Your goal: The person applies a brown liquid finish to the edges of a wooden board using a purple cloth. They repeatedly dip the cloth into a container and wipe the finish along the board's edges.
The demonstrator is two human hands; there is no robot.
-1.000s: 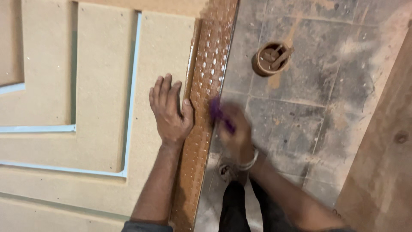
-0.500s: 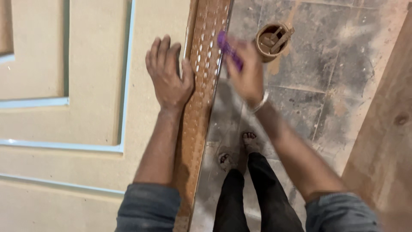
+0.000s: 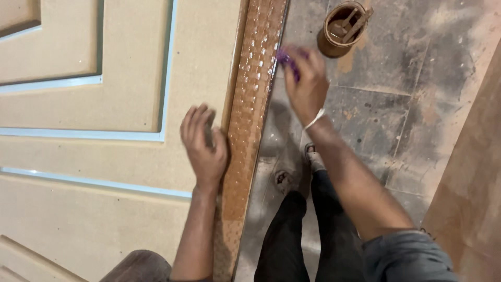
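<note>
A tan fibreboard door panel [image 3: 125, 68] with recessed grooves lies flat at the left. Along its right edge runs a brown embossed strip [image 3: 255, 94], glossy and wet-looking in its upper part. My left hand [image 3: 204, 145] rests on the panel just beside the strip, fingers slightly curled, holding nothing. My right hand [image 3: 308, 86] is closed on a small purple brush [image 3: 286, 58] whose tip sits at the strip's right edge. A round brown pot [image 3: 342, 28] with a stick in it stands on the floor just beyond my right hand.
The grey tiled floor [image 3: 396, 115] is dusty and stained brown near the pot. My legs in dark trousers and my feet [image 3: 297, 177] stand beside the strip. A brown board [image 3: 469, 188] lies at the right edge. Pale blue tape lines [image 3: 83, 134] edge the panel's grooves.
The view has shifted, so the panel and pot sit differently in frame. My right hand with the purple brush moved up along the strip toward the pot. My left hand's fingers have curled slightly.
</note>
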